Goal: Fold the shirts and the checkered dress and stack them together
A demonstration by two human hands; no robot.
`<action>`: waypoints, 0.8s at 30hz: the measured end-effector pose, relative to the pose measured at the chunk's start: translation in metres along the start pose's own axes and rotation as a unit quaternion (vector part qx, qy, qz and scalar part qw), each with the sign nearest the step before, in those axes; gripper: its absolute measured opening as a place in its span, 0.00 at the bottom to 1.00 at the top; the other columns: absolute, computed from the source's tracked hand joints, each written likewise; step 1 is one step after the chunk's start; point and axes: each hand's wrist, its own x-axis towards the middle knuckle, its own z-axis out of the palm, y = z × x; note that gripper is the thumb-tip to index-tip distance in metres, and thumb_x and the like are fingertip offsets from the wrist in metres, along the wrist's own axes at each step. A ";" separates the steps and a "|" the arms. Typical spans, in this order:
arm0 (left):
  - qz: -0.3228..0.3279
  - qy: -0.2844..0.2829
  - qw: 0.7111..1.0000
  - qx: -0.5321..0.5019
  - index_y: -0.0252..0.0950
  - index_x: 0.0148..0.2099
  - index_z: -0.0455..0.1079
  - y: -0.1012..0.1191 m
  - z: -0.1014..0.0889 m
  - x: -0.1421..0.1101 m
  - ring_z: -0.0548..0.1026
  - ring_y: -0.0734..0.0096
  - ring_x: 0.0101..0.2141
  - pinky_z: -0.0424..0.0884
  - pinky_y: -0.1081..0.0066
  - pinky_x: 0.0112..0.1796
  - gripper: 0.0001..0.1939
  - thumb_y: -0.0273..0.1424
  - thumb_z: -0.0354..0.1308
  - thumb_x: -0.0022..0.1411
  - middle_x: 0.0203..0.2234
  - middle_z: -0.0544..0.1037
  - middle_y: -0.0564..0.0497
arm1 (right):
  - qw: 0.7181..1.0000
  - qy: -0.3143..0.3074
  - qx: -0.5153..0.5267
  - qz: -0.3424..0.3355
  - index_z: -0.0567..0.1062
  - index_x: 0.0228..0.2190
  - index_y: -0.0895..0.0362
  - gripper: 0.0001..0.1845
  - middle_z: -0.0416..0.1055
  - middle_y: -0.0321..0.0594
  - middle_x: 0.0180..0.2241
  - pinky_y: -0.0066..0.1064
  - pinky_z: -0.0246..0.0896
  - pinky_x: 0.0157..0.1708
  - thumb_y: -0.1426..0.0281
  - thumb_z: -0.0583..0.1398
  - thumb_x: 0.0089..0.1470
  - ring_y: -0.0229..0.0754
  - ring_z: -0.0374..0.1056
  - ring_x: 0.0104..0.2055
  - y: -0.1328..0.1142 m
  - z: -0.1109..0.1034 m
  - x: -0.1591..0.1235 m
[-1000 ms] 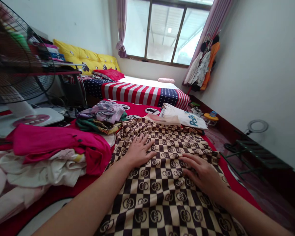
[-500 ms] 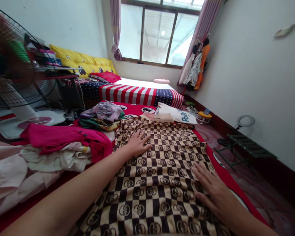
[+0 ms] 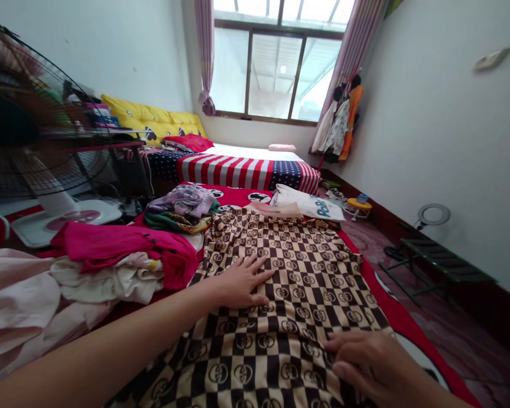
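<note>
Beside the heaped magenta garment (image 3: 123, 252), our left hand (image 3: 238, 283) lies open, fingers spread, on the brown-and-cream checked cloth (image 3: 289, 283), which covers the red bedspread (image 3: 386, 294); our right hand (image 3: 376, 362), fingers close together, presses near its right edge, a white plastic bag (image 3: 308, 203) just beyond its far end

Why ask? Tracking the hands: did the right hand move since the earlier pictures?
Yes: the right hand slid toward the person, farther from the white plastic bag.
</note>
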 end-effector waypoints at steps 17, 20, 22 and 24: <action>-0.184 0.166 0.967 0.052 0.42 0.66 0.54 -0.075 0.020 0.089 0.43 0.54 0.66 0.44 0.54 0.61 0.32 0.51 0.38 0.66 0.66 0.51 0.47 | 0.945 0.157 -0.226 0.179 0.73 0.48 0.57 0.25 0.69 0.52 0.54 0.57 0.45 0.58 0.54 0.51 0.58 0.56 0.63 0.56 0.128 -0.019 0.168; -0.186 0.171 0.966 0.056 0.43 0.66 0.54 -0.074 0.021 0.089 0.43 0.55 0.66 0.43 0.55 0.62 0.32 0.51 0.37 0.66 0.66 0.51 0.48 | 0.948 0.182 -0.215 0.152 0.74 0.44 0.56 0.21 0.72 0.50 0.50 0.52 0.49 0.56 0.56 0.52 0.59 0.52 0.67 0.51 0.097 -0.027 0.196; -0.188 0.170 0.966 0.054 0.43 0.66 0.53 -0.075 0.020 0.090 0.43 0.56 0.66 0.43 0.55 0.62 0.32 0.51 0.37 0.66 0.66 0.51 0.49 | 0.954 0.206 -0.191 0.106 0.71 0.49 0.56 0.22 0.68 0.49 0.54 0.50 0.48 0.57 0.57 0.50 0.60 0.51 0.63 0.56 0.076 -0.023 0.218; -0.186 0.168 0.967 0.054 0.43 0.67 0.53 -0.076 0.020 0.089 0.44 0.56 0.65 0.43 0.55 0.62 0.32 0.52 0.38 0.66 0.66 0.51 0.49 | 0.964 0.189 -0.163 0.087 0.67 0.53 0.56 0.25 0.63 0.49 0.58 0.50 0.46 0.59 0.56 0.49 0.61 0.50 0.57 0.61 0.063 -0.010 0.235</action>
